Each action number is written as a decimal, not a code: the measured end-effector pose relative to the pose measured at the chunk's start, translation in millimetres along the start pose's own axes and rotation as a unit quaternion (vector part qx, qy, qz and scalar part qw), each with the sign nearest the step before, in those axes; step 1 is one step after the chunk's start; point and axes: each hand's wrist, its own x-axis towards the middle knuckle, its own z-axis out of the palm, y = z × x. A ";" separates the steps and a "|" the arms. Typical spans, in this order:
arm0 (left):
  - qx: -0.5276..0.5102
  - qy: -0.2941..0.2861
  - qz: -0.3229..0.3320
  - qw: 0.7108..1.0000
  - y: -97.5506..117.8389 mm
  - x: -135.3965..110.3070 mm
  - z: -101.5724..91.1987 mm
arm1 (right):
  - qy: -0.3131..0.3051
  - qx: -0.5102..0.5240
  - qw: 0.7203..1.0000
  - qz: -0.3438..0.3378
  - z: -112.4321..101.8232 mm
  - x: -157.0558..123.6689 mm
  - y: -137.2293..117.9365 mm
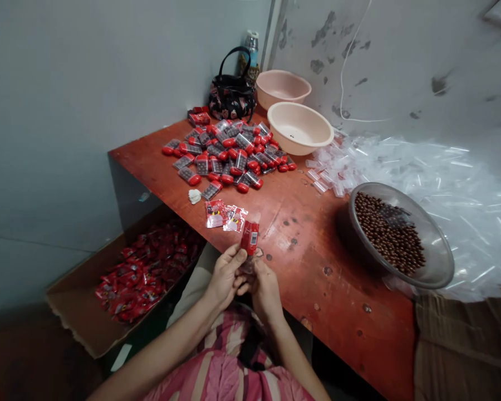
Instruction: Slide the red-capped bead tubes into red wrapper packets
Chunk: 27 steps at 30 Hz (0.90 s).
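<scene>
Left hand [224, 277] and right hand [265, 291] close on a red-sleeved clear tube [249, 238] at the near edge of the tabletop [317, 301]

The tube stands between the hands, its long axis nearly upright, with the red end pointing to 12 o'clock and the clear lower end down among the fingers. Both hands curl narrowly around it, the left hand's fingers reaching slightly higher. Flat red wrappers [221, 214] lie at 11 o'clock, with a heap of red-and-clear packs [225, 153] beyond them. A metal bowl [445, 250] of brown balls sits at 2 o'clock, and a cardboard box [83, 312] of red packets sits at 9 o'clock
</scene>
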 end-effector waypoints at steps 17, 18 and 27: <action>0.098 0.032 0.026 0.994 -5.4 2.9 7.2 | 0.075 -0.171 0.977 -0.100 0.6 -6.7 -0.6; 0.100 0.038 0.030 0.994 -9.0 1.5 7.9 | 0.087 -0.151 0.980 -0.097 0.3 -6.3 0.5; 0.111 0.020 0.085 0.990 -7.3 -10.5 -0.1 | 0.065 -0.036 0.995 -0.066 -1.0 -1.8 -4.5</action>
